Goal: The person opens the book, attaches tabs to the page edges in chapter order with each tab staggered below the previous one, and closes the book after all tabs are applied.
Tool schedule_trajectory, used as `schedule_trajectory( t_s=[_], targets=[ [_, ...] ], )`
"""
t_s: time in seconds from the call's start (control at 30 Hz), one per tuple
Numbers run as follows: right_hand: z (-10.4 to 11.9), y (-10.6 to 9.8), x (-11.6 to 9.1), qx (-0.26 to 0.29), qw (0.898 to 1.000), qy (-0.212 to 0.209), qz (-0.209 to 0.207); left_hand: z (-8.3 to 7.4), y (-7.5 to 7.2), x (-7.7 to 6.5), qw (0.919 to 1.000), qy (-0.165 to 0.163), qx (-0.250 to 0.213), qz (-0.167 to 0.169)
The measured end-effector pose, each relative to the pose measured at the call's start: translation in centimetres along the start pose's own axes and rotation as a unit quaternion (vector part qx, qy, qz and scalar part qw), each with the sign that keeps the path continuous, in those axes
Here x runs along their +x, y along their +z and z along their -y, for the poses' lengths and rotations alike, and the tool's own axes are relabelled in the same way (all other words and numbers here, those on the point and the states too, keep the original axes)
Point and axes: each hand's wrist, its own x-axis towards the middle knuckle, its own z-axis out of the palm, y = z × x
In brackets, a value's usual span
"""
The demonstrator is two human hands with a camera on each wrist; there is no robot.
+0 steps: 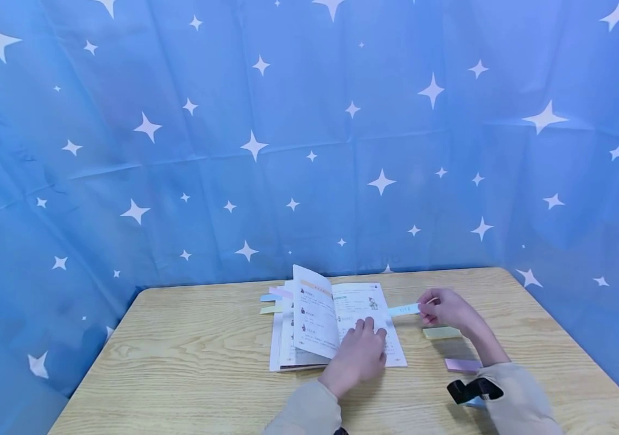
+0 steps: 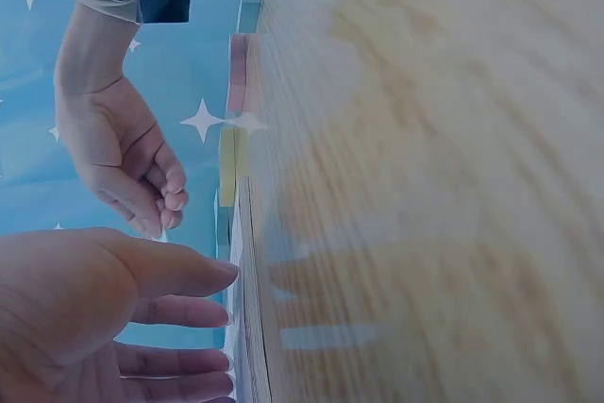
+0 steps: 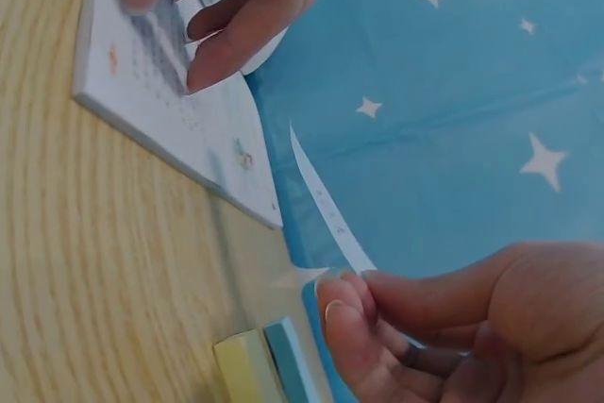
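An open book (image 1: 349,296) lies on the table, its right-hand page printed with text and a small figure. One leaf (image 1: 314,308) stands partly raised near the spine. My left hand (image 1: 360,350) presses its fingertips on the right page, fingers (image 2: 184,310) fairly straight in the left wrist view. Beyond the book's right edge, my right hand (image 1: 447,311) pinches the end of a light blue sticky note (image 1: 404,310) between thumb and fingers. The strip bears handwriting and, in the right wrist view, appears slightly curved, clear of the page (image 3: 203,134).
Pink, blue and yellow tabs (image 1: 271,309) stick out from the book's left side. Right of the book lie a yellow sticky-note pad (image 1: 442,332), a pink pad (image 1: 462,365) and a blue pad (image 1: 476,403) partly hidden by the wrist camera. Another teal pad (image 3: 294,361) sits beside the yellow one.
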Motion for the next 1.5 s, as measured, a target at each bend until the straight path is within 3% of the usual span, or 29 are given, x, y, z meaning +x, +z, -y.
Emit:
schedule_trajectory(
  t_s=[0.57, 1.1, 1.5],
  targets=[
    [-0.8, 0.3, 0.6, -0.001, 0.999, 0.033, 0.013, 0.0, -0.3, 0.6, 0.9995, -0.001, 0.021, 0.023],
    [-0.9, 0.5, 0.4, -0.026, 0.999, 0.042, 0.018, -0.2, -0.3, 1.0, 0.9973, -0.017, 0.040, 0.059],
    [-0.7, 0.5, 0.4, -0.034, 0.999, 0.036, 0.020, -0.3, -0.7, 0.9, 0.9966, -0.019, 0.049, 0.064]
  ],
)
